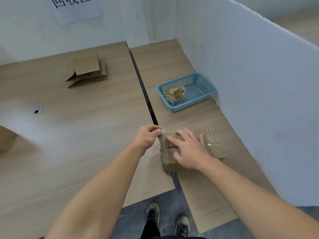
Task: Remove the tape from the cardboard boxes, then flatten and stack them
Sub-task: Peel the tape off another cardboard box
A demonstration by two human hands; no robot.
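A taped brown cardboard box (214, 149) lies on the right-hand table near its front edge. My right hand (189, 149) rests flat on top of it with straight, spread fingers. At the box's far left corner my left hand (147, 136) pinches the loose end of a clear tape strip (162, 131) between thumb and fingers. A stack of flattened cardboard boxes (87, 70) sits on the left table at the back.
A blue plastic basket (203, 83) holding crumpled tape stands behind the box, near the white partition wall (259, 83). A dark gap (146, 99) separates the two tables. Another cardboard box (6, 138) shows at the left edge. A cable hole (37, 110) is in the left table.
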